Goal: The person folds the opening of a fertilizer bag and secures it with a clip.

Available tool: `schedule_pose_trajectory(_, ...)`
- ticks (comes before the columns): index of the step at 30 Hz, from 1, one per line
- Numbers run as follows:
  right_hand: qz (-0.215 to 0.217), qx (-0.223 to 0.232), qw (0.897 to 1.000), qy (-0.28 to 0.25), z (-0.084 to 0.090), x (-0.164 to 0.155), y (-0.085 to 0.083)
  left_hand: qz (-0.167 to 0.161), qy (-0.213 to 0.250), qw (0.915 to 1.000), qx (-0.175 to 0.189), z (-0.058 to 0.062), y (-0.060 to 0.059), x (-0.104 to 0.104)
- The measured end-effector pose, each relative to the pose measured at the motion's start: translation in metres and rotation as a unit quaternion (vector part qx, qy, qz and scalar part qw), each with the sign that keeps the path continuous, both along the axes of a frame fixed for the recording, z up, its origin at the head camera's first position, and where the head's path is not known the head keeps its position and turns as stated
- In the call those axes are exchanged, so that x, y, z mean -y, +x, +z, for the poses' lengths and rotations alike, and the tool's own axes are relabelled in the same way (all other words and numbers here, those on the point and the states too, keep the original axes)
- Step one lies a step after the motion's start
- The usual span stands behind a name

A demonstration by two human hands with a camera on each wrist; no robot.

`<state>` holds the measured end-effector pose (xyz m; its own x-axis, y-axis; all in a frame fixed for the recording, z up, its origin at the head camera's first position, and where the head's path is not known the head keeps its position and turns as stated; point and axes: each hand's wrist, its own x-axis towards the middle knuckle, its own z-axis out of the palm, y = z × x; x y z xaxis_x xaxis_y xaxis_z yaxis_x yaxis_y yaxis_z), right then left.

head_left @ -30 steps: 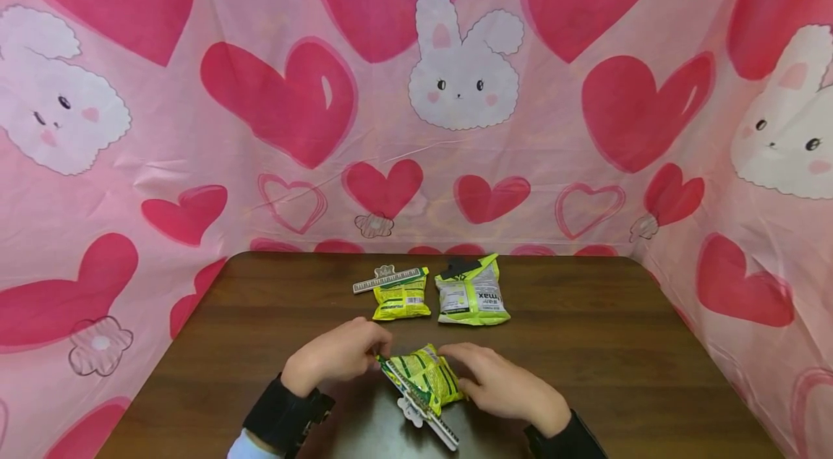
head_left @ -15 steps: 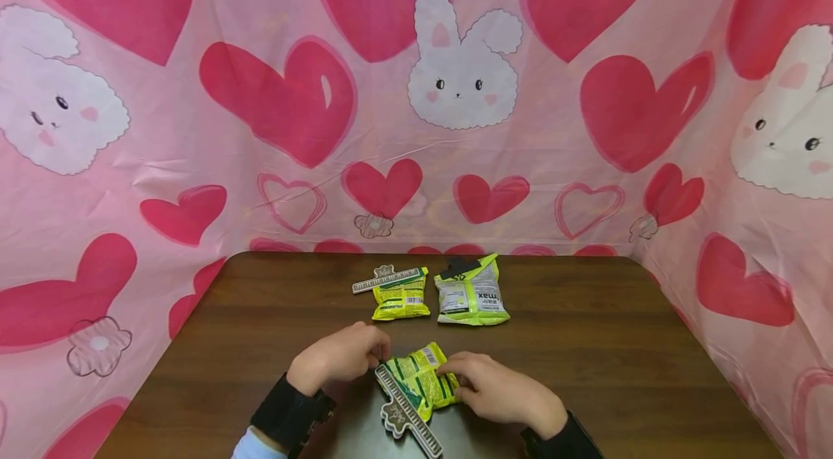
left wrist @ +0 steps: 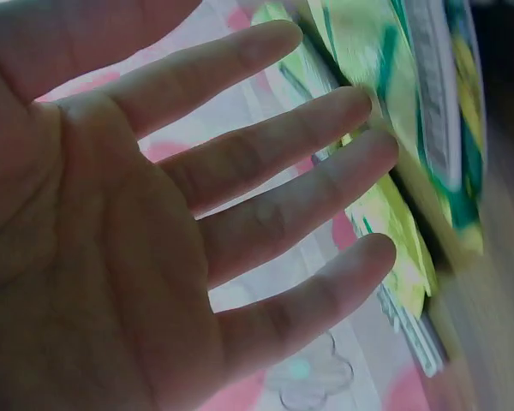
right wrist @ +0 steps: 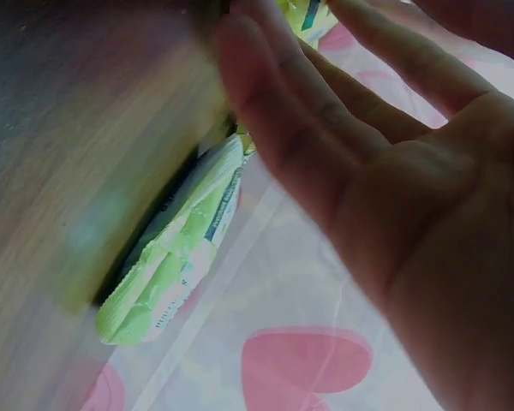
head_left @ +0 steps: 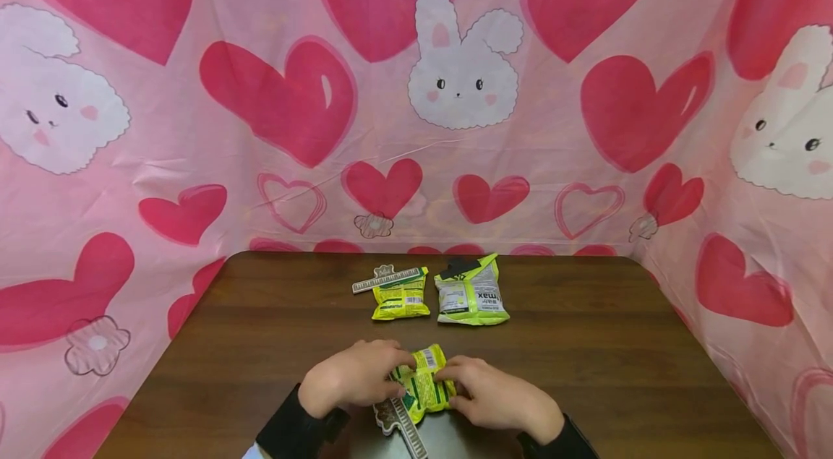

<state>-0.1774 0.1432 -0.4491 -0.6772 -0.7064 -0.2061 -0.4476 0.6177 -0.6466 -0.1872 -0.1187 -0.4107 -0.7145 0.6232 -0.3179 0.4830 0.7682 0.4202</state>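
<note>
Packet [head_left: 423, 385], green, clip [head_left: 401, 424] on its near end, lay flat on tabletop [head_left: 586, 343], left hand [head_left: 354, 381] and right hand [head_left: 497, 396] pressing it with straight, spread fingers [left wrist: 325, 184], seemingly to flatten it.

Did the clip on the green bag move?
Yes. The clip swung left and toward the table's near edge; its tip slid from below the right hand to between both hands.

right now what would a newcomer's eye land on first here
Probably the pink backdrop of red hearts and white bunnies that walls in the dark wooden table. Next, the left hand and right hand meeting on a yellow-green snack packet at the near edge, with two more packets lying behind.
</note>
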Motion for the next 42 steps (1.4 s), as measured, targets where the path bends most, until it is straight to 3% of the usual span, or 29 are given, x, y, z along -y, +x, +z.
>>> schedule_pose_trajectory(8, 0.007, 0.008, 1.000, -0.017, 0.004, -0.004, 0.000, -0.044, -0.011, 0.9987, -0.026, -0.004, 0.012, -0.018)
schedule_pose_trajectory(12, 0.014, 0.005, 1.000, -0.018, 0.003, -0.006, -0.003, -0.086, 0.007, 0.9962, -0.015, -0.008, 0.016, -0.026)
schedule_pose_trajectory(16, 0.013, 0.018, 1.000, -0.009, 0.003, -0.005, -0.003, -0.100, 0.000, 0.9950, -0.002, -0.010, 0.020, -0.032)
schedule_pose_trajectory(21, 0.007, 0.042, 0.999, -0.016, 0.001, -0.001, -0.002, -0.098, -0.019, 0.9950, 0.003, -0.011, 0.023, -0.035)
schedule_pose_trajectory(26, 0.046, 0.051, 0.997, -0.037, -0.001, 0.004, 0.000, -0.108, -0.020, 0.9939, -0.002, -0.010, 0.022, -0.034)
schedule_pose_trajectory(29, 0.057, 0.080, 0.993, -0.059, 0.001, 0.005, 0.001, -0.100, -0.011, 0.9947, -0.023, -0.011, 0.022, -0.036)
schedule_pose_trajectory(33, 0.023, 0.075, 0.995, -0.066, 0.003, -0.002, 0.001, -0.079, -0.010, 0.9953, -0.056, -0.014, 0.022, -0.041)
schedule_pose_trajectory(37, -0.016, 0.029, 0.998, -0.044, 0.004, -0.010, 0.000, -0.063, -0.054, 0.9929, -0.085, -0.021, 0.022, -0.045)
schedule_pose_trajectory(42, -0.029, 0.025, 0.999, -0.026, 0.005, -0.015, -0.003, -0.049, -0.100, 0.9885, -0.103, -0.028, 0.022, -0.048)
